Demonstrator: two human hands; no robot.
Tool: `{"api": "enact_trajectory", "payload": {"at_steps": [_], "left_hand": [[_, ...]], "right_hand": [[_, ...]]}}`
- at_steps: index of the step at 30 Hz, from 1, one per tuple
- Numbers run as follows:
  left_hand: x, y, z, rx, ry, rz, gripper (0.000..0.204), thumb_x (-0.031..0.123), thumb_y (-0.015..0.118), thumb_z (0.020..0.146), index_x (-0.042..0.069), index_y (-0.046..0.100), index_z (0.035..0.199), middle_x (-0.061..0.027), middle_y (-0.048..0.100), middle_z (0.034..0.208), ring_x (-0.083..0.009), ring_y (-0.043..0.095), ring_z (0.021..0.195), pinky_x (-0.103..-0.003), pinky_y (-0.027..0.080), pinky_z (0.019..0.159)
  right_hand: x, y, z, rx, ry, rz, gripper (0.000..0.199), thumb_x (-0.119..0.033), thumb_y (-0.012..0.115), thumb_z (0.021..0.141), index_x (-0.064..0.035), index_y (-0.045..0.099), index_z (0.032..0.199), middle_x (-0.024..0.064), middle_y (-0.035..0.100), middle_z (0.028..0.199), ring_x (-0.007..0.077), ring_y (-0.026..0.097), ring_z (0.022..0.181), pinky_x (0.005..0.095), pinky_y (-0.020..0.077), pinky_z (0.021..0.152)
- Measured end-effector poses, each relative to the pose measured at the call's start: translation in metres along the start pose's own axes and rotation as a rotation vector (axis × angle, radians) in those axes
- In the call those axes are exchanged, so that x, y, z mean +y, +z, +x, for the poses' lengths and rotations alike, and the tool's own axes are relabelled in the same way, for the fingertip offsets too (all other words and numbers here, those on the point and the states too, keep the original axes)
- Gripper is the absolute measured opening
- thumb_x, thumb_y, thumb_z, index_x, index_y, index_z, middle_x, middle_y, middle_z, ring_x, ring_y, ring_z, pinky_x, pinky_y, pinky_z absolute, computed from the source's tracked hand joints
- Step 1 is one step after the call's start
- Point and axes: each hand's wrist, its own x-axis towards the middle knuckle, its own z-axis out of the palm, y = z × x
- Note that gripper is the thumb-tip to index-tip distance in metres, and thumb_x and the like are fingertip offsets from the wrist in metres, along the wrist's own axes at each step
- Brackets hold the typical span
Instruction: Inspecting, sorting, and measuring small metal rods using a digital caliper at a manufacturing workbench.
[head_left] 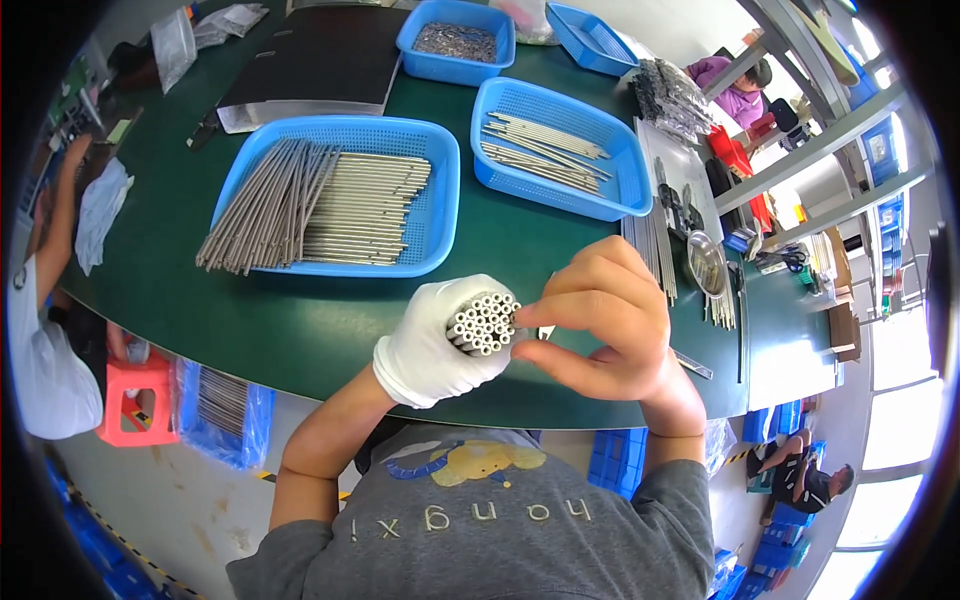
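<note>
Head view, one frame. My left hand [432, 345], in a white glove, is wrapped tight round a bundle of metal tubes [483, 323], fingers closed on it. The bundle sits over the near edge of the green table [330, 330], just in front of my chest. Its long axis runs roughly toward the camera and a little to the right, so I see the open tube ends as a cluster of rings; the rest of the length is hidden inside the glove.

My right hand [600, 320], bare, has thumb and forefinger pinched together at the right side of the tube ends. Whether a single tube is caught between them I cannot tell.

Progress, as a judgement: the bundle already looks fairly full, so gathering seems well along. Much stock is left: the large blue basket [340, 135] toward the far left holds many long tubes lying loosely side by side, left to right, and a second blue basket [560, 105] to its right holds a smaller lot. A smaller blue tray [455, 65] of small parts stands near the far edge
</note>
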Motion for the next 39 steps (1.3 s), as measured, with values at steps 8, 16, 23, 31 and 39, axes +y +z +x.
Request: {"api": "enact_trajectory", "payload": {"at_steps": [8, 16, 23, 31, 39], "left_hand": [[-0.004, -0.002, 0.0, -0.028, 0.014, -0.026, 0.024, 0.0, 0.068, 0.063, 0.002, 0.056, 0.084, -0.0053, 0.06, 0.073, -0.0093, 0.054, 0.063, -0.025, 0.045, 0.058], [-0.005, -0.003, 0.0, -0.049, 0.017, -0.025, 0.027, -0.001, 0.067, 0.062, 0.002, 0.056, 0.086, -0.0044, 0.059, 0.074, -0.0084, 0.052, 0.064, -0.024, 0.044, 0.059], [-0.004, -0.003, 0.001, -0.063, 0.032, 0.027, 0.024, 0.0, 0.067, 0.063, 0.002, 0.056, 0.084, -0.0039, 0.06, 0.073, -0.0078, 0.053, 0.063, -0.023, 0.044, 0.059], [0.0, -0.007, 0.0, -0.07, 0.033, -0.047, 0.029, 0.001, 0.071, 0.062, 0.002, 0.056, 0.087, -0.0041, 0.06, 0.074, -0.0079, 0.054, 0.065, -0.024, 0.046, 0.06], [-0.002, -0.007, -0.002, -0.057, 0.046, -0.101, 0.033, 0.015, 0.078, 0.066, 0.003, 0.055, 0.087, -0.0039, 0.059, 0.076, -0.008, 0.053, 0.066, -0.023, 0.045, 0.059]], "right_hand": [[-0.007, 0.002, 0.017, -0.143, 0.057, 0.075, 0.028, -0.008, 0.073, 0.055, -0.009, 0.057, 0.079, 0.0021, 0.053, 0.07, 0.0211, 0.047, 0.064, 0.0311, 0.0353, 0.057], [-0.008, -0.002, 0.025, -0.24, 0.053, 0.044, 0.027, -0.007, 0.072, 0.057, -0.0084, 0.054, 0.076, 0.0026, 0.053, 0.07, 0.0213, 0.047, 0.063, 0.0311, 0.0361, 0.056], [-0.01, -0.004, 0.03, -0.325, 0.038, 0.039, 0.026, -0.007, 0.068, 0.058, -0.0085, 0.052, 0.078, 0.004, 0.05, 0.071, 0.0238, 0.046, 0.066, 0.0342, 0.037, 0.056], [-0.012, 0.0, 0.025, -0.286, 0.045, 0.06, 0.022, -0.006, 0.066, 0.061, -0.0092, 0.051, 0.078, 0.0057, 0.048, 0.071, 0.0258, 0.049, 0.063, 0.0351, 0.038, 0.055], [-0.016, 0.001, 0.012, -0.274, 0.167, 0.158, 0.022, 0.002, 0.069, 0.06, -0.0055, 0.054, 0.074, 0.0076, 0.053, 0.073, 0.023, 0.056, 0.064, 0.0297, 0.0435, 0.053]]}}
